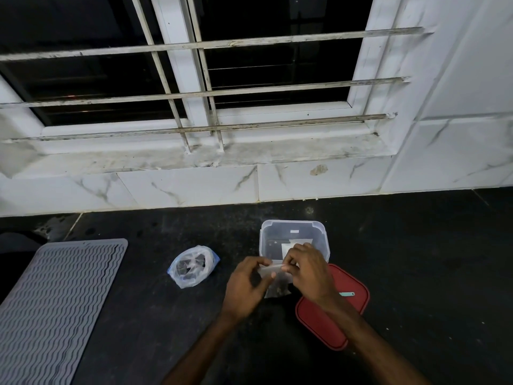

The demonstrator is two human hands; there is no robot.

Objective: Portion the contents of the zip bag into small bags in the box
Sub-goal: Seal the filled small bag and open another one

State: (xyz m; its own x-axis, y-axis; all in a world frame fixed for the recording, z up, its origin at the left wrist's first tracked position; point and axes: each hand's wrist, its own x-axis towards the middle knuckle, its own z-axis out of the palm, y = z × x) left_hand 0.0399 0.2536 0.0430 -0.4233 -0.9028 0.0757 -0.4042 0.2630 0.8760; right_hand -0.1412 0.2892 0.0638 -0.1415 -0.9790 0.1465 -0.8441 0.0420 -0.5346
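Both your hands, left (pixel 248 284) and right (pixel 307 269), pinch the top edge of a small bag (pixel 276 284), which hangs mouth-up, long axis vertical, just before the box (pixel 294 240); the zip bag (pixel 193 266) lies on the counter (pixel 416 259) to the left.

Two bare forearms enter from the bottom edge, each ending in a bare hand. No sleeve, cuff or glove shows on either arm up to where the picture cuts them off. The left hand (pixel 245 284) carries no ring, watch or band that can be seen, and behind its fingers (pixel 265 263) the wrist is plain. The right hand (pixel 308 269) is likewise unadorned, its wrist bare. Nails are too small to judge.
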